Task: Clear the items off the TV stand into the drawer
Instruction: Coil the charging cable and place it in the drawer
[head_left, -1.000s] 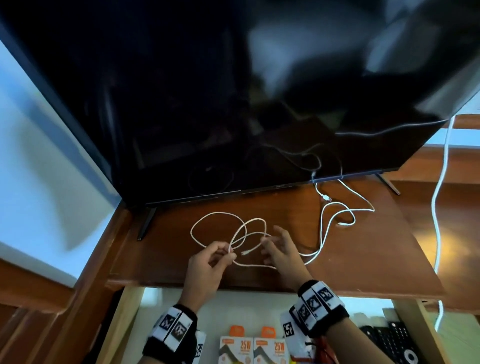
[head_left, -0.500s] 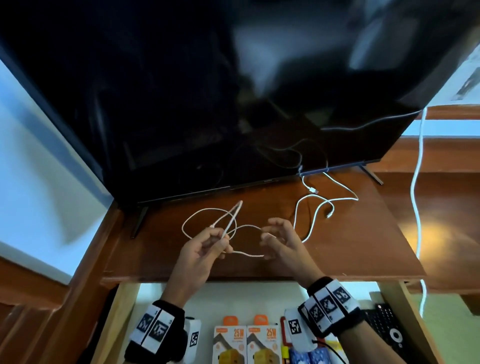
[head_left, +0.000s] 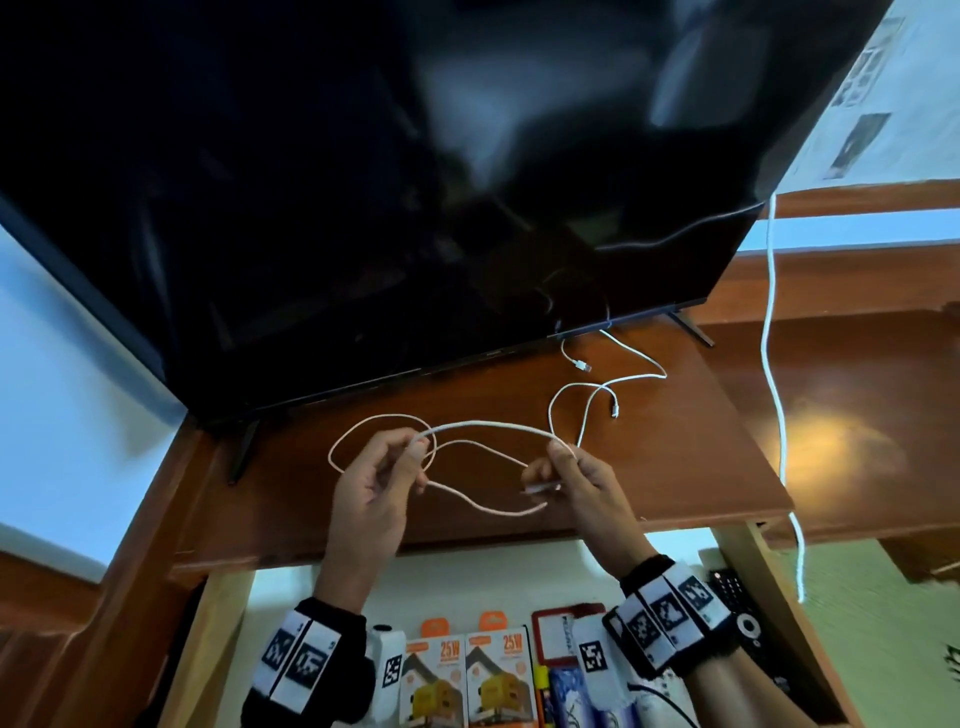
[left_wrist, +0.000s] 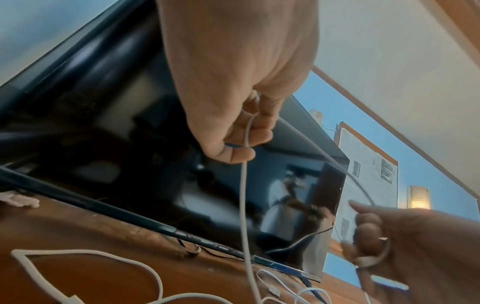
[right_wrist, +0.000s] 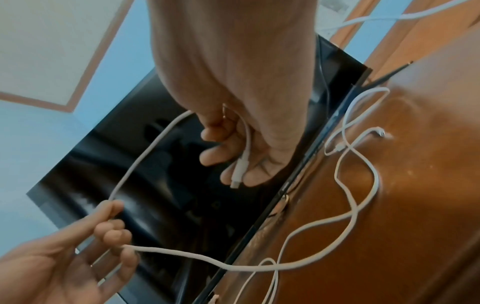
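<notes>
A white charging cable (head_left: 488, 427) arches between my two hands above the wooden TV stand (head_left: 675, 467). My left hand (head_left: 415, 447) pinches one part of it and a loop hangs from the fingers down to the stand. My right hand (head_left: 556, 457) grips the other part. In the right wrist view the cable's plug (right_wrist: 237, 172) lies in the right palm under curled fingers. In the left wrist view the cable (left_wrist: 244, 205) drops from the left fingers. A second, thinner white cable (head_left: 613, 384) lies loose on the stand by the TV's right foot. The open drawer (head_left: 743, 561) sits below the stand.
A large black TV (head_left: 415, 208) stands on the back of the stand, close behind my hands. A white cord (head_left: 774, 364) hangs down at the right. The drawer holds two orange charger boxes (head_left: 467, 675), a black remote (head_left: 737, 613) and other small items.
Both hands have lifted the cable off the stand and drawn apart, stretching it into an arch. The right hand now grips it with the plug end.
</notes>
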